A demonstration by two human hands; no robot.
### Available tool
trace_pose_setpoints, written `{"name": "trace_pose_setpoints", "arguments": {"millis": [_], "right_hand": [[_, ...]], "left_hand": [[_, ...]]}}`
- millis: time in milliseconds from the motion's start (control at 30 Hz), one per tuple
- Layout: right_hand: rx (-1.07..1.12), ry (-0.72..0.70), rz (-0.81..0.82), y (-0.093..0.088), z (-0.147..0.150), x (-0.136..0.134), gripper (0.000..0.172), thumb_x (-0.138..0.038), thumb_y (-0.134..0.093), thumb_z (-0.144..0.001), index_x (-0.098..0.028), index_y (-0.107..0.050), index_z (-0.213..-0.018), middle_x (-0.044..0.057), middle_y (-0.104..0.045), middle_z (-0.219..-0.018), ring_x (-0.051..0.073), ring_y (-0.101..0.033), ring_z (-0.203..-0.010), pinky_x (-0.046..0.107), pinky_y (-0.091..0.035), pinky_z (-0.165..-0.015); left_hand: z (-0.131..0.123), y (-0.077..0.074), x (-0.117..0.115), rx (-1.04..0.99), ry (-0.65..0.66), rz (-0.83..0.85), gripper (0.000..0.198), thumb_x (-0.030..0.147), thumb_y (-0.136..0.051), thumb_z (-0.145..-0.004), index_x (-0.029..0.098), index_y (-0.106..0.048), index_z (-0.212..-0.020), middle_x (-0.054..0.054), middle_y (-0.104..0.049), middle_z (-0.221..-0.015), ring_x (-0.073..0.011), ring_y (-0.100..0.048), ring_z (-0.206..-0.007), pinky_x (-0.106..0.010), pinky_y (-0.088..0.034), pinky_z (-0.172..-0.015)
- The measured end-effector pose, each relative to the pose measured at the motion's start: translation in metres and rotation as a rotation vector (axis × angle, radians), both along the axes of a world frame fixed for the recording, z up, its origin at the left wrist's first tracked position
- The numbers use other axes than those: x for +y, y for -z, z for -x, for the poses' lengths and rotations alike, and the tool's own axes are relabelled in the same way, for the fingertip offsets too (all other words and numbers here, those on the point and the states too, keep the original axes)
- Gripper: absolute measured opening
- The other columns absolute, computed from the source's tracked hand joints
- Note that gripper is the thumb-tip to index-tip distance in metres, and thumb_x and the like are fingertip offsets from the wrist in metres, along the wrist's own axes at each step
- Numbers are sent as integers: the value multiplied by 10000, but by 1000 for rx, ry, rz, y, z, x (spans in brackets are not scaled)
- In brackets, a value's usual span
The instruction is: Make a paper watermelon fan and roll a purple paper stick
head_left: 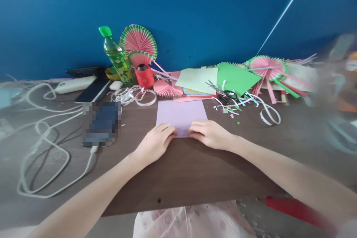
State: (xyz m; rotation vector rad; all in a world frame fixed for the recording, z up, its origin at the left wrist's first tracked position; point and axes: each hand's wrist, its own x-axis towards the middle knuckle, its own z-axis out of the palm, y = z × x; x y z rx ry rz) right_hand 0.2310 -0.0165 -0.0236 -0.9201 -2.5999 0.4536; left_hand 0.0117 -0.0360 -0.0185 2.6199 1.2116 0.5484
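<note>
A sheet of light purple paper (182,113) lies flat on the brown table in front of me. My left hand (158,140) has its curled fingers closed on the sheet's near edge, left of the middle. On the same edge, a short gap to the right, the closed fingers of my right hand (208,133) pinch the paper. Both thumbs are mostly tucked out of sight, so any small fold between the fingers is hidden.
Behind the sheet lie scissors (220,90), green paper (237,79), pale paper (196,78) and paper scraps. Pleated pink-green fans (139,41), a green bottle (118,57) and red thread spool (145,77) stand along the blue wall. A phone (103,122) with white cable (68,156) occupies the left.
</note>
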Motion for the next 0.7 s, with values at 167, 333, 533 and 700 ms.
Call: {"name": "trace_pose_setpoints", "arguments": {"millis": [167, 333, 533, 700], "right_hand": [[54, 2, 42, 0, -1, 3, 142, -202, -456, -881, -169, -560, -790, 22, -553, -781, 127, -492, -717, 238, -374, -662], [122, 14, 105, 2, 0, 3, 80, -187, -487, -863, -175, -557, -826, 16, -546, -844, 108, -500, -705, 219, -387, -656], [112, -62, -4, 8, -1, 4, 159, -180, -445, -886, -176, -602, -916, 36, -579, -888, 116, -527, -776, 219, -400, -693], [-9, -173, -224, 8, -4, 5, 313, -101, -360, -895, -214, -635, -994, 43, -603, -897, 132, -495, -763, 253, -360, -672]], "left_hand": [[-1, 0, 2, -24, 2, 16, 155, 119, -427, -864, 165, -559, -797, -10, -578, -804, -126, -529, -798, -245, -444, -754], [0, 3, 2, -8, 30, -26, 184, 119, -418, -870, 164, -596, -859, -25, -588, -840, -129, -529, -827, -248, -440, -778], [4, 8, 1, 107, 119, -253, 297, 58, -405, -849, 211, -623, -979, -28, -591, -885, -139, -521, -811, -271, -422, -743], [-1, 3, -10, 272, 122, -419, 261, 94, -409, -851, 182, -632, -955, -31, -581, -801, -145, -523, -715, -290, -412, -657]]}}
